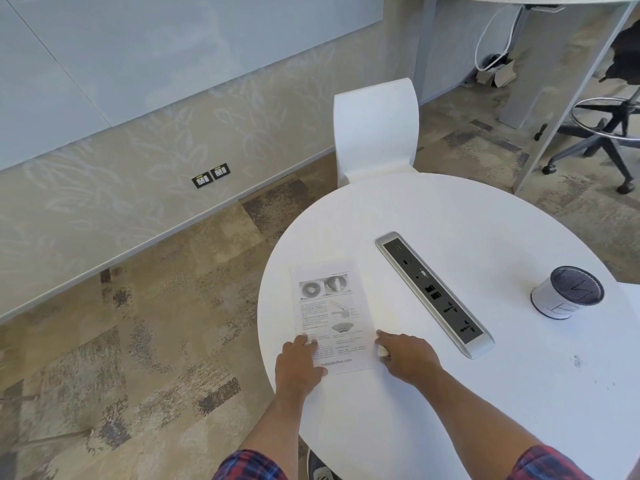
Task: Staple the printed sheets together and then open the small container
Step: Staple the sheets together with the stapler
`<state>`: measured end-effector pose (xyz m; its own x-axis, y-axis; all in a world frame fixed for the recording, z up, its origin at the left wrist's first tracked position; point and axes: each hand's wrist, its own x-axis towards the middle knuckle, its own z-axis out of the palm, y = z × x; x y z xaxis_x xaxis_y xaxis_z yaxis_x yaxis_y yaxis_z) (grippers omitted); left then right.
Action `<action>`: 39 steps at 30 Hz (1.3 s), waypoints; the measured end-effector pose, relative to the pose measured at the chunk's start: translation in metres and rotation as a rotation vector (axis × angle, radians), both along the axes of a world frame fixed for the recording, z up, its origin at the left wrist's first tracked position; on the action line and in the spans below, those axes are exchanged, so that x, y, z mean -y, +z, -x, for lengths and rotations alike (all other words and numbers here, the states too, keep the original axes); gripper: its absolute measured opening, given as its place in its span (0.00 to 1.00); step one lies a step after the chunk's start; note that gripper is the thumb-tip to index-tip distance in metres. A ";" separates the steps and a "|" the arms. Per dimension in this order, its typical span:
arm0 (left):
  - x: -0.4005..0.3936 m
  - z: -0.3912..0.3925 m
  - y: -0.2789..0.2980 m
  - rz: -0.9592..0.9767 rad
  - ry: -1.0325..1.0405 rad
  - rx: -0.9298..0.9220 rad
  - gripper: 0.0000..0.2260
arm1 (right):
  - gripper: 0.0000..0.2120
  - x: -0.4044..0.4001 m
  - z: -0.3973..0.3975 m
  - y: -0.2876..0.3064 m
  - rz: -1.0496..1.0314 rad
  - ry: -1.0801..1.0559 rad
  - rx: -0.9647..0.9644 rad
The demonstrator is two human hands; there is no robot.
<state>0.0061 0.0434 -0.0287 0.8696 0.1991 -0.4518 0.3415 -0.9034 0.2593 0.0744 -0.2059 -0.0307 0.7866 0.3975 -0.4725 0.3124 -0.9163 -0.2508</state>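
Observation:
The printed sheets (330, 306) lie near the left edge of the round white table (450, 393), text and pictures facing up. My left hand (299, 365) rests flat on their lower left corner, fingers straight. My right hand (407, 356) sits at the sheets' lower right edge, knuckles up and index fingertip touching the paper edge. It holds a small white object (382, 350) between thumb and fingers, mostly hidden under the palm. The small container (564, 294), a white cylinder with a grey fabric-look lid, stands shut at the table's right, well away from both hands.
A silver and black socket strip (434, 294) is set into the table's middle, between the sheets and the container. A white chair (375, 133) stands at the far side. Patterned carpet lies left of the table, and an office stool (609, 133) is at the back right.

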 end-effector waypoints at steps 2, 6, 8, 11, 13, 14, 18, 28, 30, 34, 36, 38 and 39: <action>0.001 0.003 0.000 0.001 0.001 0.003 0.31 | 0.18 0.000 0.001 -0.001 0.001 0.007 0.012; 0.005 0.009 -0.001 -0.011 -0.004 0.027 0.31 | 0.19 0.001 0.003 -0.001 0.006 0.017 0.020; 0.007 0.011 -0.002 -0.011 -0.004 0.035 0.30 | 0.19 0.001 0.003 -0.001 0.011 0.018 0.023; 0.007 0.011 -0.003 -0.016 -0.011 0.043 0.29 | 0.20 0.001 0.004 0.000 -0.003 0.010 0.027; 0.007 0.009 -0.002 -0.011 -0.017 0.052 0.28 | 0.19 0.001 0.005 0.002 -0.022 -0.012 0.029; 0.007 0.008 -0.002 -0.008 -0.023 0.057 0.26 | 0.17 0.000 0.006 0.003 -0.036 -0.036 0.034; 0.015 0.002 0.001 -0.033 -0.018 0.104 0.22 | 0.15 -0.004 0.004 0.010 -0.089 -0.192 0.077; 0.085 -0.026 0.009 0.321 0.010 0.107 0.24 | 0.10 -0.002 -0.009 0.022 -0.742 -0.802 -0.302; 0.105 -0.033 0.015 0.441 -0.013 0.021 0.21 | 0.10 -0.001 -0.013 0.022 -0.719 -0.793 -0.310; 0.133 -0.044 0.021 0.623 0.029 -0.003 0.15 | 0.16 0.006 -0.020 0.012 -0.764 -0.883 -0.314; 0.141 -0.049 0.020 0.664 0.072 -0.014 0.16 | 0.14 0.012 -0.022 0.014 -0.784 -0.912 -0.344; 0.144 -0.055 0.018 0.710 0.091 -0.014 0.14 | 0.12 0.016 -0.024 0.019 -0.798 -0.895 -0.355; 0.146 -0.057 0.018 0.727 0.096 -0.011 0.13 | 0.11 0.018 -0.024 0.022 -0.796 -0.896 -0.342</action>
<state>0.0631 -0.1030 -0.0111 0.8581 -0.0791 -0.5073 0.4165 -0.4705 0.7779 0.0984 -0.2235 -0.0083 0.8124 0.0542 -0.5806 -0.5344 -0.3293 -0.7785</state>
